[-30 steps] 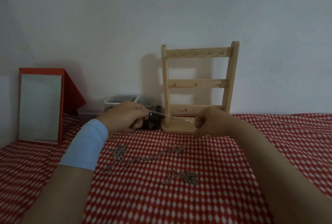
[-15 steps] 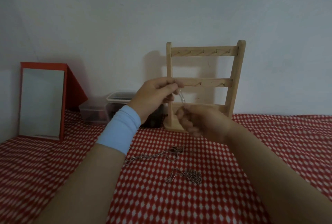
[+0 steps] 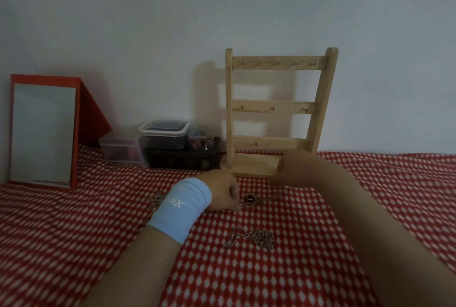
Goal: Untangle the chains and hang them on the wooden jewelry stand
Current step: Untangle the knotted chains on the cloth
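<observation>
**A:** Progress?

**B:** Nothing hung. Wooden jewelry stand (image 3: 278,107), centre right, hooks bare. Heaped chain (image 3: 259,239) lies loose, lower centre. Pendant chain (image 3: 249,200) at centre. Left hand (image 3: 222,193) has curled fingers pinching its end.

**A:** Unclear?

**B:** Right hand (image 3: 292,171) has its fingers turned away, so I cannot tell its grip. Third chain (image 3: 158,199) is half hidden behind the wristband (image 3: 181,210).

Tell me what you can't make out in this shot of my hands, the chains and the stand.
All in the head view:
- Left hand: its fingers curl out of sight beneath it, so its hold on the pendant chain is unclear.
- Right hand: its fingers are hidden behind the back of the hand.
- Star-shaped piece: mostly covered by the blue wristband.
- Plastic boxes: contents too dim to tell.
</observation>
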The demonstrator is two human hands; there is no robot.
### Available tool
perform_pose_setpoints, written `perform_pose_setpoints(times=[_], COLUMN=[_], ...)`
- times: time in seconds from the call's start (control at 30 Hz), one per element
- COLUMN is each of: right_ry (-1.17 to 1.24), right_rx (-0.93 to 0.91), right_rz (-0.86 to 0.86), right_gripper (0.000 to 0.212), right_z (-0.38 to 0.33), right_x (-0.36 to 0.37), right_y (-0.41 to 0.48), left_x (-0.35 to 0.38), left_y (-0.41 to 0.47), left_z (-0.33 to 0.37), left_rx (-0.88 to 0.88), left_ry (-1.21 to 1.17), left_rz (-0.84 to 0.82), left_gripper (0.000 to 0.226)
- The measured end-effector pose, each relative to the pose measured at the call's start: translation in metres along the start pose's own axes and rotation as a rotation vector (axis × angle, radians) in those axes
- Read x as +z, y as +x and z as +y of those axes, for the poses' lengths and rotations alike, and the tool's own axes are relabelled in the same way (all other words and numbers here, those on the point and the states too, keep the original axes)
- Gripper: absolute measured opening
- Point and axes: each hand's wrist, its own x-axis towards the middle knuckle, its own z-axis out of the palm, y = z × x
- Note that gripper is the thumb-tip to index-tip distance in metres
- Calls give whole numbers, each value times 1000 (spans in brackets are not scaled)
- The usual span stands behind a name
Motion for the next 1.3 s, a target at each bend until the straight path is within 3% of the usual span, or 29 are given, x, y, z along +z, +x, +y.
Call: perform_pose_setpoints(times=[0.07,0.13,0.23,0.3,0.5,0.63,0.8,0.93,1.03,1.17,1.3], right_ry=[-180,-222,-59,-112,-111,144,517,524,632,788,887], right_rx=[-25,-156,-326,-348,-330,-391,-354,-346,-323,-260,-292], right_rz=[20,94,-20,-114,-37,-90,-27,-24,32,7,-85], right_gripper=[37,29,21,24,13,12,16,19,23,20,18], right_z=[-3,-12,-24,-28,-13,-9,-10,-11,-12,-7,-6], right_x=[1,-1,3,12,17,14,8,9,12,13,16], right_y=[-1,-6,-10,-8,7,6,0,-2,0,1,0], left_x=[-1,-4,-8,-10,-14,-14,-22,-31,-31,-33,-34], left_y=[-2,-2,-3,-6,-7,-3,-10,-17,-19,-17,-15], left_z=[-5,-10,-13,-12,-15,-20,-25,-24,-23,-26,-24], left_rx=[8,3,2,15,43,-86,-93,-79,-108,-160,-104], left_ry=[1,-38,-106,-172,-488,-747,-328,-90,-185,-429,-386], left_rz=[-12,-11,13,26,71,117,151,80,15,117,56], left_gripper=[20,19,23,23,14,16,13,9,16,19,8])
